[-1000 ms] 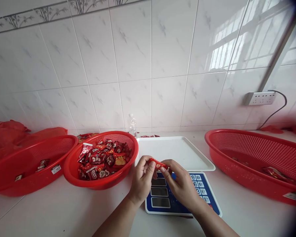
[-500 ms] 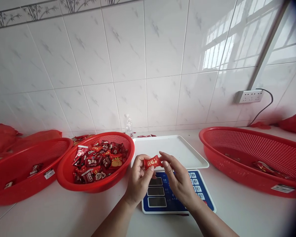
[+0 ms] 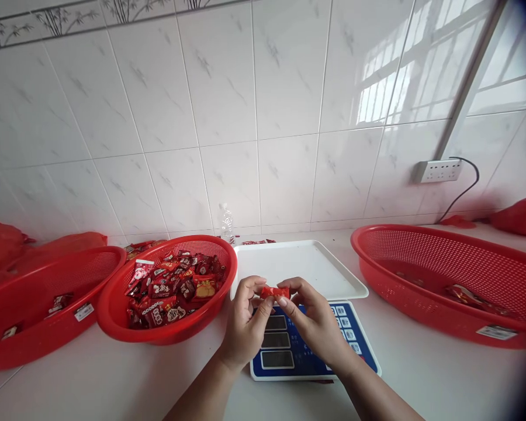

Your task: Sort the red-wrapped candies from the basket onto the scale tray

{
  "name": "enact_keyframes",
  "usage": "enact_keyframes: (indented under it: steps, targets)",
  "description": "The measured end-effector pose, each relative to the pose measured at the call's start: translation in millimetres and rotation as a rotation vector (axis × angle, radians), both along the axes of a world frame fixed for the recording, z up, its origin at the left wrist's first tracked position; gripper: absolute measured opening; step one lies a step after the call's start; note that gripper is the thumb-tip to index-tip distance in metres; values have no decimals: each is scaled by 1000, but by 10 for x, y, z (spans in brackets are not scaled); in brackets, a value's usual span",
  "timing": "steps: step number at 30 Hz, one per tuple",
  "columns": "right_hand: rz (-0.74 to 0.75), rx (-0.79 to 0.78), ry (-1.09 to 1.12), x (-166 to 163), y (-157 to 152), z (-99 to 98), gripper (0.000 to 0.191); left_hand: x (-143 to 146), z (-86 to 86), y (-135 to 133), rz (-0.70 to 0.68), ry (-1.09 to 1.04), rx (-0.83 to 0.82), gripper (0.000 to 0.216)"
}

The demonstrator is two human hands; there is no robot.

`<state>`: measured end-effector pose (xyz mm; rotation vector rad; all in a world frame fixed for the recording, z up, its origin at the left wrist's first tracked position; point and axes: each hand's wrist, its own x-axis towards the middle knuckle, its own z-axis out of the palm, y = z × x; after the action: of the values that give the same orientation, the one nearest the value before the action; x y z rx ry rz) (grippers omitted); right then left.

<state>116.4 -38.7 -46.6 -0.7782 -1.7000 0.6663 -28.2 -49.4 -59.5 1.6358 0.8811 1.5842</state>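
A small red wrapped candy (image 3: 275, 291) is held between my two hands, above the front of a weighing scale. My left hand (image 3: 251, 318) pinches its left end between thumb and fingers. At the candy's right end, my right hand (image 3: 311, 318) is closed in a pinch too. Below them lies the scale's blue keypad panel (image 3: 307, 356), partly covered by my hands and forearms. Behind it is the scale's white tray (image 3: 298, 263). To the left, a red basket (image 3: 114, 318) holds many red and brown snack packets (image 3: 170, 287).
Another red basket (image 3: 39, 333) with a few packets stands at far left. On the right is a large red basket (image 3: 421, 301) with a few packets inside. A clear plastic bottle (image 3: 227, 222) stands by the tiled wall, which carries a power socket (image 3: 439, 171).
My right hand has moved left and its fingers have closed on the candy's right end. The candy has turned, so its printed lettering no longer shows clearly.
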Motion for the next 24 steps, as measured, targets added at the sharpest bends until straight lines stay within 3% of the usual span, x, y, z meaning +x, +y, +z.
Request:
enact_keyframes:
  steps: [8,13,19,24]
  targets:
    - [39,62,50,-22,41,-35,20,-9,-8,5,22,85,57,21]
    - [13,124,75,-9,21,-28,21,-24,63,-46,-42,143,63,14]
    - [-16,190,60,9,-13,-5,23,-19,66,-42,-70,110,39,16]
    - [18,141,63,7,27,-9,23,-6,53,-27,-71,60,5,17]
